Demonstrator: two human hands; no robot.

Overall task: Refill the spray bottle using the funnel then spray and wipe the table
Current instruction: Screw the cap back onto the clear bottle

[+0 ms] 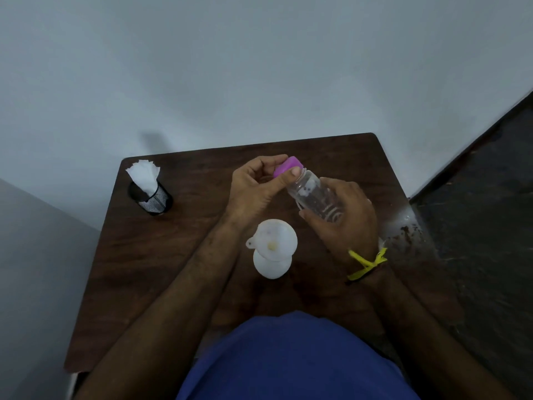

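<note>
A clear plastic bottle (310, 193) is held tilted above the dark wooden table (173, 255), its purple cap (288, 166) pointing up and left. My right hand (343, 220) wraps the bottle's lower body. My left hand (255, 186) pinches the purple cap between thumb and fingers. Below the hands, a white funnel (275, 241) sits in the neck of a white spray bottle (271, 267) that stands upright near the table's middle.
A black mesh holder (151, 197) with white paper tissues (144, 171) stands at the table's far left corner. A pale wall runs behind the table. A dark floor (476, 226) lies to the right, with a wet-looking patch by the table's right edge.
</note>
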